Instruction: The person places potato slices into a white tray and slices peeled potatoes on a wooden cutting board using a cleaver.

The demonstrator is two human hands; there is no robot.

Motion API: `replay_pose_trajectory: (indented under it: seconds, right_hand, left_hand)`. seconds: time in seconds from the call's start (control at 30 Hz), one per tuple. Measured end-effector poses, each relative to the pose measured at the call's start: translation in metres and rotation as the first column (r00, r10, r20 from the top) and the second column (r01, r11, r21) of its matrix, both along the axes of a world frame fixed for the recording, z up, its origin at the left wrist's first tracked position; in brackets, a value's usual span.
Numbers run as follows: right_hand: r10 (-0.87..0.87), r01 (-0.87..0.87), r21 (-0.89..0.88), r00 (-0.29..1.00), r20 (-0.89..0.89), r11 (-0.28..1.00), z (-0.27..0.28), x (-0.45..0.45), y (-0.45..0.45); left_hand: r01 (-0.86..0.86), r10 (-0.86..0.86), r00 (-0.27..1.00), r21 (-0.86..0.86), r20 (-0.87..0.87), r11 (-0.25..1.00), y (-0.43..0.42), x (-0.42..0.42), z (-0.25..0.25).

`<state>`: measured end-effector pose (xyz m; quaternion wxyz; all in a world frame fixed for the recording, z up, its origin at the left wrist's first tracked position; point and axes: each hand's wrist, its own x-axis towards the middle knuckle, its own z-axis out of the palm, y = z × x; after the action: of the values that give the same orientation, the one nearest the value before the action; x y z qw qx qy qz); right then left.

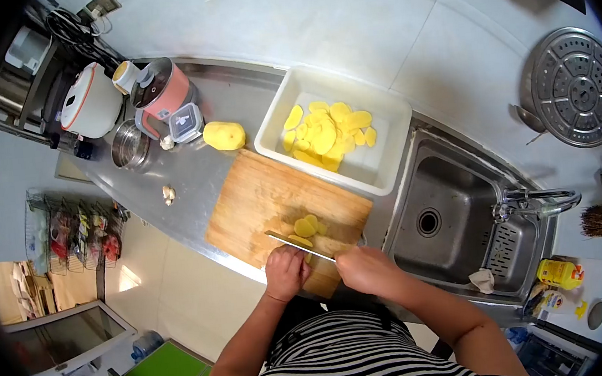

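My right hand (364, 267) is closed round the handle of a kitchen knife (299, 245). Its blade slants up to the left across the wooden cutting board (244, 196). On the near side of the blade, my left hand (286, 269) has its fingers curled on a yellow potato piece (308, 257), mostly hidden by hand and blade. Several potato slices (306, 226) lie on the board just beyond the blade. A white tub (389, 119) behind the board holds many more potato slices (324, 137). One whole peeled potato (224, 135) rests beyond the board's far left corner.
A steel sink (451, 182) with a faucet (538, 201) is on the right. To the left stand a lidded container (186, 123), a pink pot (164, 92), a steel bowl (130, 144) and a rice cooker (93, 102). Garlic (168, 194) lies on the counter (197, 186).
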<state>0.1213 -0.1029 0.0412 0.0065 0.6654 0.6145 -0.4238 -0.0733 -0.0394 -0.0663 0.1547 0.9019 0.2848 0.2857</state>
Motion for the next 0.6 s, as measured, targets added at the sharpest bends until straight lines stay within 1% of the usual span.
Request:
replay_pose_trajectory:
  seconds: [0.13, 0.2, 0.33, 0.4, 0.53, 0.6]
  right_hand:
    - [-0.031, 0.031, 0.01, 0.999, -0.037, 0.999, -0.012, -0.007, 0.013]
    - [0.011, -0.011, 0.02, 1.0, 0.001, 1.0, -0.021, -0.009, 0.018]
    - [0.015, -0.015, 0.015, 1.0, 0.007, 1.0, -0.062, -0.009, 0.016]
    - [-0.069, 0.069, 0.021, 0.997, 0.015, 0.997, -0.069, -0.01, 0.012]
    - [-0.091, 0.091, 0.075, 0.996, 0.001, 0.993, -0.072, -0.008, 0.009]
    - [-0.121, 0.116, 0.118, 0.992, 0.038, 0.986, -0.07, -0.006, 0.007]
  left_hand:
    - [0.015, -0.015, 1.0, -0.003, 0.0, 1.0, 0.001, -0.001, -0.002]
    - [0.019, -0.019, 1.0, -0.005, 0.003, 1.0, 0.001, -0.001, -0.002]
    - [0.035, -0.035, 0.999, -0.029, 0.017, 0.999, -0.001, -0.003, -0.001]
    - [0.009, -0.009, 1.0, -0.024, 0.005, 1.0, 0.001, -0.001, -0.003]
    - [0.013, -0.013, 1.0, -0.022, 0.011, 1.0, 0.001, 0.0, 0.001]
    - [0.008, -0.008, 1.0, -0.006, 0.014, 1.0, 0.001, 0.0, 0.002]
